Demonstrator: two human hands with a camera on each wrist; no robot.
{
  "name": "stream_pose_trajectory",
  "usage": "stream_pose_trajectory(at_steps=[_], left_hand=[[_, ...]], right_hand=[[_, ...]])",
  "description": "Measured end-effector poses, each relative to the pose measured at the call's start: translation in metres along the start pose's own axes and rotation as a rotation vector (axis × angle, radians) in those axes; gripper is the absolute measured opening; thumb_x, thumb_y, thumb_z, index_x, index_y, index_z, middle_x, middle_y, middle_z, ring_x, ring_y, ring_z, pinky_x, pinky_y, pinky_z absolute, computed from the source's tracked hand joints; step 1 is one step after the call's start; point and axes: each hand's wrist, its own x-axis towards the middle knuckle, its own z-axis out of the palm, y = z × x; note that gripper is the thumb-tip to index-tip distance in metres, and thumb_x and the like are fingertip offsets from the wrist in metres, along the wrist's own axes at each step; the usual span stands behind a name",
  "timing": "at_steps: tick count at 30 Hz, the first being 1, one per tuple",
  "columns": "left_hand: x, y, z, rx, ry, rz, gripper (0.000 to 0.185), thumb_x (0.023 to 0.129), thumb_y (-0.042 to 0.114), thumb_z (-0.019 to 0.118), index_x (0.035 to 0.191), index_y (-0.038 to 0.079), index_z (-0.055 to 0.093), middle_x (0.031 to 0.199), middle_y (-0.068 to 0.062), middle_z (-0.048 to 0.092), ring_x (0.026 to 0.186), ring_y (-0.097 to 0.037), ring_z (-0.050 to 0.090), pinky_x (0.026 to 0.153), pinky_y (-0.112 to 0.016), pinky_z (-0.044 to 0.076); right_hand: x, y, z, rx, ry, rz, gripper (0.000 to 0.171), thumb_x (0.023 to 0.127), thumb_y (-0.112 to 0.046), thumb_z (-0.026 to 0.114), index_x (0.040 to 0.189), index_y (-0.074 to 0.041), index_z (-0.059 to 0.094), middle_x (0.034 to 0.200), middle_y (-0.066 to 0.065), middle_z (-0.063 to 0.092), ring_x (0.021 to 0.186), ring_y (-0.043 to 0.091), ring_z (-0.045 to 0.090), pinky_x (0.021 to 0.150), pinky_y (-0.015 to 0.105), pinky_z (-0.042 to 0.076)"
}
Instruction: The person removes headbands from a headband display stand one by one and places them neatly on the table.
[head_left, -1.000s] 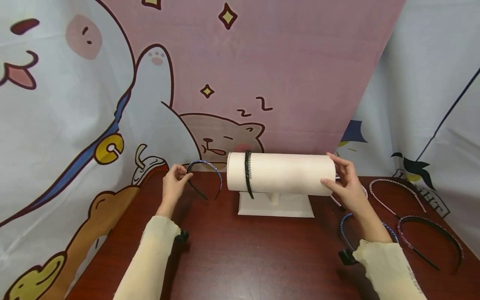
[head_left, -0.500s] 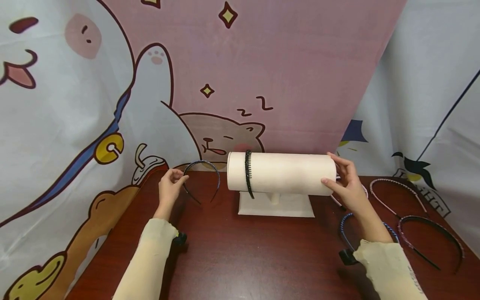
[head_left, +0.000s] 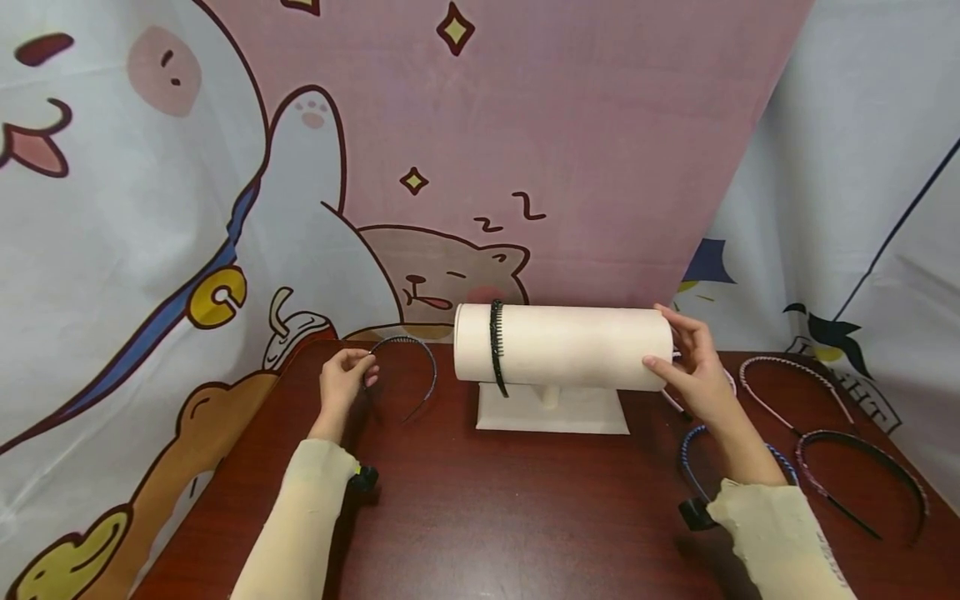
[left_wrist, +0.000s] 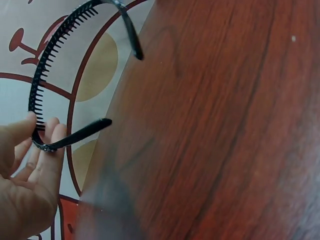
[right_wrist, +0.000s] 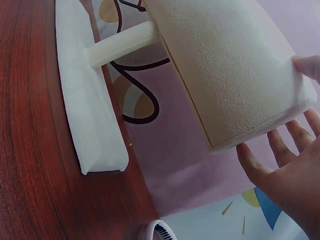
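My left hand (head_left: 347, 387) pinches one side of a thin dark headband (head_left: 433, 369) between thumb and fingers, held above the table left of the display stand. In the left wrist view, comb teeth line the inside of this headband (left_wrist: 34, 95), and its two tips point toward the table. My right hand (head_left: 697, 367) grips the right end of the white padded roll (head_left: 577, 346) of the stand, thumb on the near side and fingers at the end. A black toothed headband (head_left: 495, 346) sits over the roll near its left end.
The stand's flat base (head_left: 551, 421) rests on the brown table (head_left: 510, 508). Around my right arm lie a blue headband (head_left: 685, 457), a pale headband (head_left: 798, 362), a dark pinkish headband (head_left: 862, 437) and another pale headband (head_left: 677, 406), partly hidden. A cartoon cloth (head_left: 600, 150) hangs behind.
My left hand has shifted slightly left and turned, and the headband in it has lowered and tilted, its tip swinging left. My right hand and the stand have stayed put.
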Motion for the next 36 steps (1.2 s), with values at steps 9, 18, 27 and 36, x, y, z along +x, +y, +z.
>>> stream_pose_trajectory(at_steps=[9, 18, 27, 36], left_hand=[[-0.003, 0.0, 0.005, -0.048, -0.04, -0.101, 0.031, 0.1, 0.005, 0.056, 0.127, -0.01, 0.059, 0.101, -0.014, 0.068, 0.08, -0.006, 0.068, 0.071, -0.022, 0.061], [-0.005, -0.006, 0.009, -0.047, -0.005, -0.126, 0.03, 0.102, 0.007, 0.05, 0.129, -0.007, 0.055, 0.1, -0.011, 0.057, 0.078, -0.007, 0.062, 0.07, -0.021, 0.059], [-0.007, -0.009, 0.015, 0.197, 0.164, -0.038, 0.022, 0.096, 0.016, 0.064, 0.11, 0.001, 0.072, 0.097, -0.018, 0.071, 0.074, -0.01, 0.059, 0.066, -0.018, 0.043], [-0.008, -0.009, 0.018, 0.186, 0.158, -0.051, 0.024, 0.093, 0.019, 0.071, 0.111, 0.004, 0.075, 0.102, -0.014, 0.075, 0.073, -0.009, 0.067, 0.06, -0.012, 0.049]], right_hand=[[0.0, 0.0, -0.001, 0.005, -0.003, 0.0, 0.068, 0.089, 0.016, 0.058, 0.148, -0.001, 0.03, 0.162, 0.008, 0.032, 0.132, 0.002, 0.043, 0.088, 0.01, 0.052], [0.0, 0.0, 0.0, 0.003, -0.004, -0.004, 0.068, 0.089, 0.017, 0.058, 0.148, -0.001, 0.03, 0.162, 0.009, 0.031, 0.132, 0.002, 0.042, 0.088, 0.01, 0.052], [0.0, 0.001, -0.002, -0.021, -0.002, 0.002, 0.068, 0.089, 0.015, 0.059, 0.149, -0.001, 0.03, 0.162, 0.01, 0.03, 0.131, 0.002, 0.043, 0.088, 0.01, 0.052], [0.0, 0.001, -0.002, -0.036, -0.004, 0.016, 0.069, 0.09, 0.015, 0.059, 0.15, -0.002, 0.029, 0.164, 0.012, 0.027, 0.132, 0.002, 0.042, 0.088, 0.01, 0.051]])
